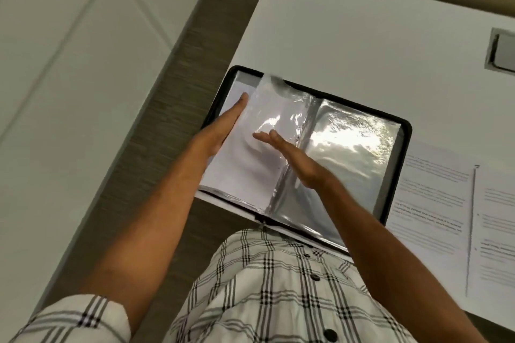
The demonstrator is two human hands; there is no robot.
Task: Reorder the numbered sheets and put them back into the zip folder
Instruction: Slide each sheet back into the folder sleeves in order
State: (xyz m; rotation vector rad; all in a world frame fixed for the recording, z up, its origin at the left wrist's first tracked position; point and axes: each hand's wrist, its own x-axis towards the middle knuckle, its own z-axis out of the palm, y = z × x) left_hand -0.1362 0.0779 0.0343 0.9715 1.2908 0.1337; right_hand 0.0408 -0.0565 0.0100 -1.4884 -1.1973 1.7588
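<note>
A black zip folder (405,131) lies open on the white desk, its clear plastic sleeves spread left and right. A white sheet (245,172) lies on the left side, partly under a glossy sleeve (278,111) that stands lifted and blurred. My left hand (223,125) lies flat with fingers together along the sheet's left edge. My right hand (289,156) is flat and open above the folder's spine, fingers pointing left over the sheet, holding nothing. Printed sheets (434,203) lie on the desk to the folder's right.
The white desk (348,36) has a grey cable hatch (501,50) at the far right. The folder's near-left corner overhangs the desk edge. A grey-brown panel (172,120) and pale floor lie to the left. My checked shirt (278,287) fills the foreground.
</note>
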